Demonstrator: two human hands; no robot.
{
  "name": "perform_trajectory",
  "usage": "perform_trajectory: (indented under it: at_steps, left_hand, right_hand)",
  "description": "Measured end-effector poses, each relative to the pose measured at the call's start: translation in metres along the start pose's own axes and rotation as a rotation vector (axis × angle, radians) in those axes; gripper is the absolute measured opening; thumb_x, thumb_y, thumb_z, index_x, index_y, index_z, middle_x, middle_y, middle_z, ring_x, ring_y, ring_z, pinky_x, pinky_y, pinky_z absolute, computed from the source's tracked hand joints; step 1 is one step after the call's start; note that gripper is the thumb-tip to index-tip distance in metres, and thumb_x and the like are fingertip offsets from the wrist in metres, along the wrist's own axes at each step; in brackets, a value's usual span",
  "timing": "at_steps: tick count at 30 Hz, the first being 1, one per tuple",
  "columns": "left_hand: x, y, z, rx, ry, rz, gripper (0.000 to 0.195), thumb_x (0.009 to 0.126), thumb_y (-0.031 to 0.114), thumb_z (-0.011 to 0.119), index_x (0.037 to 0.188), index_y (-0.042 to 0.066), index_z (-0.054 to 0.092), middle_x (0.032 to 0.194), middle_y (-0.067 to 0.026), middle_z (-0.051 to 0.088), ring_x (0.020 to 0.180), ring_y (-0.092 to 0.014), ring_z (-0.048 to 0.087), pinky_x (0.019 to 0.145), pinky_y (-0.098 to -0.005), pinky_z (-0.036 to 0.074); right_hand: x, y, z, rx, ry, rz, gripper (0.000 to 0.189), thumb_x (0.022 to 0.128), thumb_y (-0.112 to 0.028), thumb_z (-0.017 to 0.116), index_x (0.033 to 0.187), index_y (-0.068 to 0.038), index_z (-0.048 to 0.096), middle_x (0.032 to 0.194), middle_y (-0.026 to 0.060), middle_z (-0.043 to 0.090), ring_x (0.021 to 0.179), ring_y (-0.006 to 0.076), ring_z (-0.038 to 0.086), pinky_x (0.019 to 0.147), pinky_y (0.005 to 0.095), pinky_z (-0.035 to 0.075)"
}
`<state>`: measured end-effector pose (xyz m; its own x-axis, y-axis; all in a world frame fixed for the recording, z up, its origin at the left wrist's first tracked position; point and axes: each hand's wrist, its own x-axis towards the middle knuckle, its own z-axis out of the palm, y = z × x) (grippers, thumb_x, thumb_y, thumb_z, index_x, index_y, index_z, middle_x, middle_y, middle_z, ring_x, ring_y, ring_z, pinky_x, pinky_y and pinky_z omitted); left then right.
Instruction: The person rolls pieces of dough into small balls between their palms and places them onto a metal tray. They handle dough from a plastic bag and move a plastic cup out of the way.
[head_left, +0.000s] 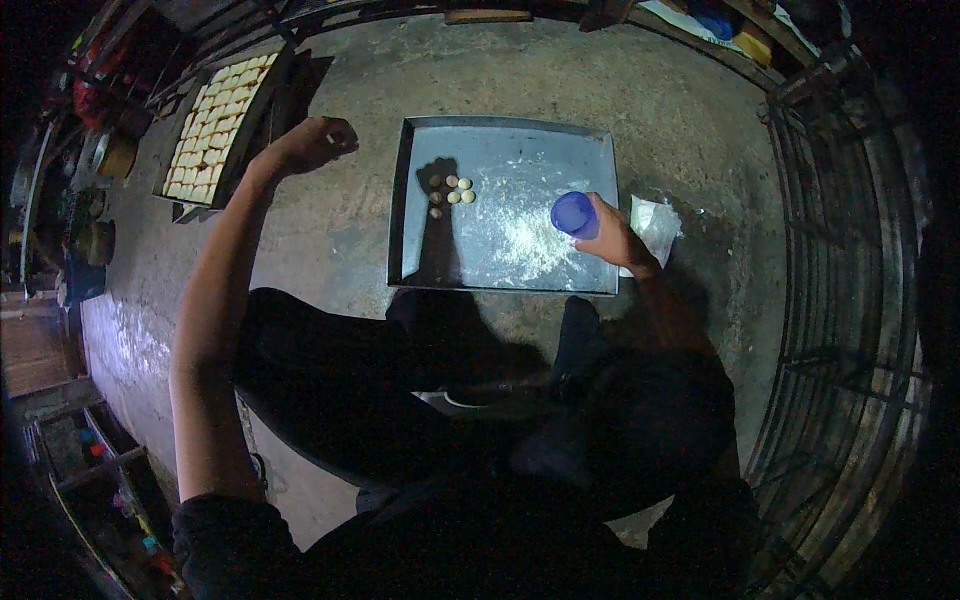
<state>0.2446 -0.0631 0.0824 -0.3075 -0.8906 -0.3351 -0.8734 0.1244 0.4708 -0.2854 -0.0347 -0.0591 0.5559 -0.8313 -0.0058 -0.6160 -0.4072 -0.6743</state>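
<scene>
My right hand (616, 238) grips a blue cup (574, 214) over the right part of a shallow metal tray (504, 287) on the floor. White powder, like flour (534, 244), is scattered in the tray's middle and right. Several small round pieces, like dough (465, 184), lie at its left, some in the shadow of my left arm. My left hand (330, 140) is raised to the left of the tray with its fingers curled; whether it holds something small cannot be told. A plastic bag with white contents (655, 229) lies against the tray's right side.
At the upper left, a long tray (217, 127) holds rows of pale, bread-like pieces. Slatted wooden racks (840, 300) stand along the right. A divided crate with small coloured things (97, 474) is at the lower left. My dark-clothed legs (322, 375) are folded before the tray.
</scene>
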Motion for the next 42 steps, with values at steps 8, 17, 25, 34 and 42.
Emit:
perform_trajectory:
  at_steps: [8, 17, 25, 34, 42]
  left_hand:
    - [0.004, -0.015, 0.004, 0.022, 0.01, 0.024, 0.025, 0.094, 0.026, 0.064, 0.107, 0.005, 0.067, 0.103, -0.0127, 0.071, 0.095, -0.025, 0.068, 0.084, -0.0372, 0.053]
    - [0.008, -0.021, 0.006, 0.014, 0.012, 0.08, 0.023, 0.095, 0.024, 0.063, 0.105, 0.004, 0.067, 0.101, -0.0132, 0.072, 0.093, -0.025, 0.069, 0.083, -0.0369, 0.053]
    - [0.009, -0.004, 0.008, 0.079, 0.03, -0.011, 0.022, 0.095, 0.024, 0.063, 0.106, 0.006, 0.068, 0.102, -0.0127, 0.072, 0.093, -0.026, 0.069, 0.083, -0.0367, 0.053]
    - [0.011, -0.012, 0.009, 0.062, 0.008, 0.0, 0.022, 0.095, 0.024, 0.062, 0.107, 0.005, 0.068, 0.103, -0.0126, 0.072, 0.095, -0.026, 0.069, 0.084, -0.0368, 0.054]
    - [0.015, -0.011, 0.01, 0.071, 0.009, 0.06, 0.021, 0.095, 0.021, 0.062, 0.108, 0.005, 0.067, 0.102, -0.0119, 0.072, 0.093, -0.024, 0.069, 0.083, -0.0363, 0.053]
  right_hand:
    - [0.002, 0.006, 0.002, 0.0, -0.051, -0.014, 0.077, 0.066, -0.018, 0.085, 0.13, -0.003, 0.044, 0.118, 0.0234, 0.061, 0.114, 0.0411, 0.059, 0.095, 0.0449, 0.048]
    - [0.003, 0.0, 0.0, -0.011, -0.082, 0.018, 0.078, 0.067, -0.018, 0.084, 0.132, -0.003, 0.043, 0.12, 0.024, 0.06, 0.115, 0.0418, 0.058, 0.095, 0.0455, 0.048]
    - [0.002, 0.004, 0.001, -0.077, -0.093, 0.036, 0.084, 0.066, -0.021, 0.085, 0.135, -0.001, 0.041, 0.122, 0.0252, 0.059, 0.115, 0.0425, 0.058, 0.095, 0.0458, 0.048]
    - [0.006, 0.007, 0.003, -0.071, -0.127, 0.035, 0.086, 0.067, -0.021, 0.085, 0.137, -0.001, 0.039, 0.124, 0.0257, 0.058, 0.116, 0.0433, 0.057, 0.096, 0.0467, 0.048]
    - [0.004, 0.016, 0.005, -0.081, -0.106, 0.029, 0.083, 0.066, -0.02, 0.084, 0.135, -0.002, 0.041, 0.124, 0.0246, 0.058, 0.117, 0.0419, 0.057, 0.096, 0.0462, 0.048]
